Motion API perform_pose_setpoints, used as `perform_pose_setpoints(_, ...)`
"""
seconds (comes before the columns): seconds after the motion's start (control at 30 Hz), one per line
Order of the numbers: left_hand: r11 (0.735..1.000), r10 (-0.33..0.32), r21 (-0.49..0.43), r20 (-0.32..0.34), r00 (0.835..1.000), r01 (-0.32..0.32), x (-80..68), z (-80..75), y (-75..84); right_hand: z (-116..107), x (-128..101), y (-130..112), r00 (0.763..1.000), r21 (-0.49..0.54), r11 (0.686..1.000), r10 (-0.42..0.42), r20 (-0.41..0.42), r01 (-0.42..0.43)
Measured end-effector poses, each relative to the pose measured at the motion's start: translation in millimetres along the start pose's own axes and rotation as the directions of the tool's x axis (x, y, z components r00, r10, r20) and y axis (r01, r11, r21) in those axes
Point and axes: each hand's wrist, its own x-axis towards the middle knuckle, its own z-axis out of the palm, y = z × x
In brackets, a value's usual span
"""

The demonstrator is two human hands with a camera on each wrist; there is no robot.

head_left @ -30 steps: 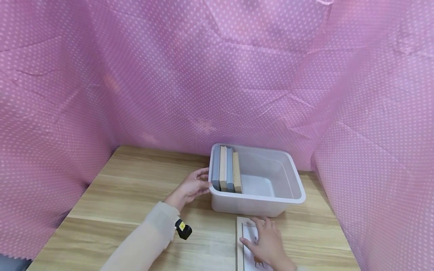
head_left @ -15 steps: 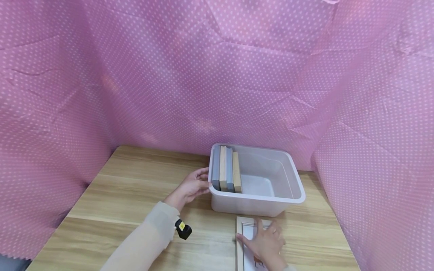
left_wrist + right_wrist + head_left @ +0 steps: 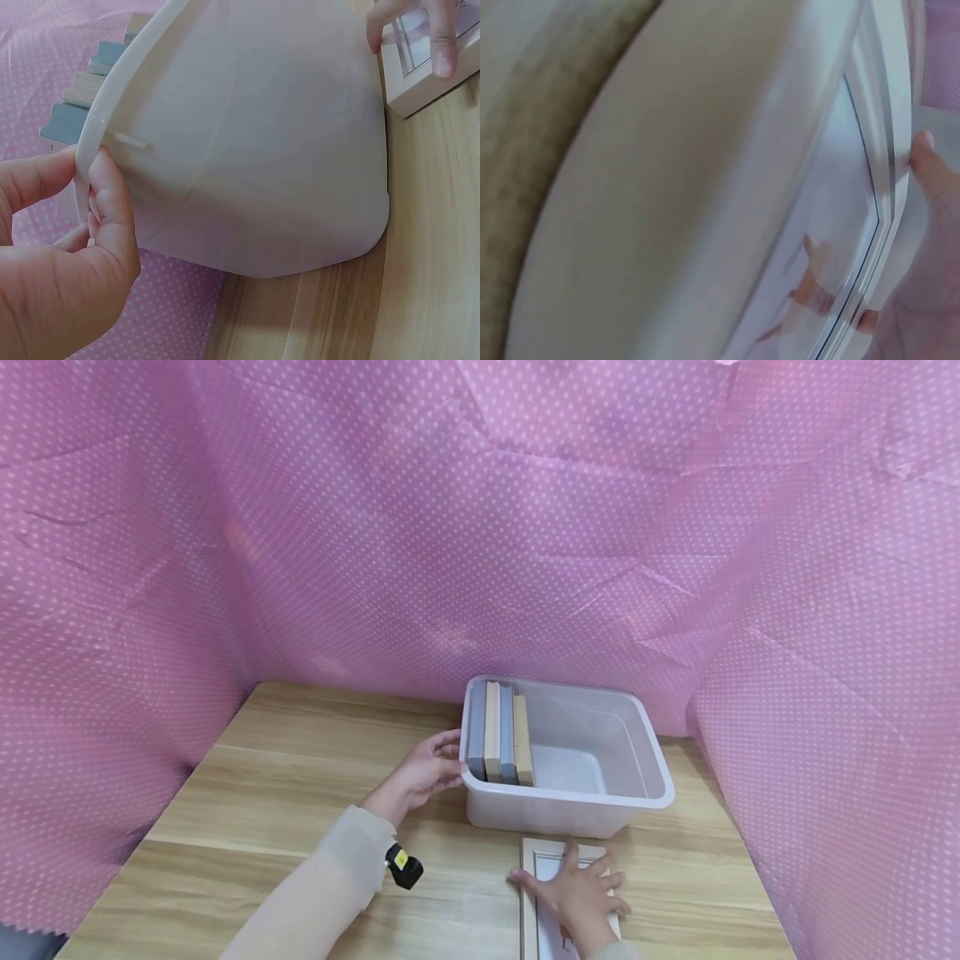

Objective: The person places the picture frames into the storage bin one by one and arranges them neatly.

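A translucent white plastic bin (image 3: 540,814) stands on the wooden table. Several flat frames (image 3: 500,735) stand on edge against its left wall. My left hand (image 3: 448,762) grips the bin's left rim, and in the left wrist view my left hand (image 3: 79,171) has the thumb over the bin (image 3: 247,150) rim. A pale wooden picture frame (image 3: 542,852) lies flat in front of the bin. My right hand (image 3: 573,881) rests on it with fingers spread. The right wrist view shows the picture frame (image 3: 855,150) up close, with one fingertip (image 3: 930,180) at its edge.
Pink dotted cloth (image 3: 480,527) walls in the table on the left, back and right. Bare wooden tabletop (image 3: 285,777) lies left of the bin. A small black and yellow device (image 3: 403,867) sits on my left wrist.
My right hand has slid forward and left on the flat picture frame, with its fingers spread wider. The left hand and the bin have not moved.
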Motion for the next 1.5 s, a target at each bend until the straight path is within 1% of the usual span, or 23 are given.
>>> perform_pose_setpoints(0.17, 1.0, 0.004, 0.001, 0.0, 1.0, -0.004, 0.4, 1.1, 0.4, -2, 1, -3, 0.999, 0.042, 0.999, 0.028, 0.038, -0.03)
perform_pose_setpoints(0.3, 1.0, 0.007, -0.003, 0.002, 1.0, -0.007, 1.4, 1.2, -0.4, -4, 2, -5, 0.998, 0.092, 0.995, 0.044, 0.051, -0.049)
perform_pose_setpoints(0.43, 1.0, 0.006, -0.003, 0.002, 1.0, -0.006, 2.0, 0.3, -0.7, -4, 5, -6, 0.998, 0.124, 0.991, 0.047, 0.033, -0.051)
perform_pose_setpoints(0.6, 1.0, 0.005, -0.007, -0.002, 1.0, -0.005, 2.9, 0.3, -0.7, -1, 10, -5, 0.998, 0.127, 0.99, 0.056, 0.016, -0.057)
perform_pose_setpoints(0.8, 1.0, 0.002, -0.004, 0.013, 1.0, -0.002, 2.4, 0.7, -1.0, 1, 10, 0, 0.998, 0.141, 0.988, 0.055, 0.008, -0.056)
perform_pose_setpoints(0.97, 1.0, 0.002, -0.007, 0.026, 1.0, -0.002, 2.4, 0.1, -0.6, -7, 5, 6, 0.999, 0.191, 0.982, 0.012, -0.031, -0.006)
perform_pose_setpoints(1.17, 1.0, 0.014, -0.009, 0.038, 0.999, -0.014, 3.8, -0.4, -0.5, -24, -3, 10, 0.997, 0.243, 0.968, -0.04, -0.072, 0.056)
perform_pose_setpoints(1.37, 1.0, 0.011, -0.016, 0.04, 0.999, -0.01, 5.0, -1.0, -1.5, -42, -10, 17, 0.99, 0.323, 0.94, -0.068, -0.126, 0.106)
perform_pose_setpoints(1.5, 1.0, 0.016, -0.017, 0.041, 0.999, -0.015, 5.6, -1.5, -2.2, -52, -14, 23, 0.974, 0.365, 0.914, -0.108, -0.199, 0.176)
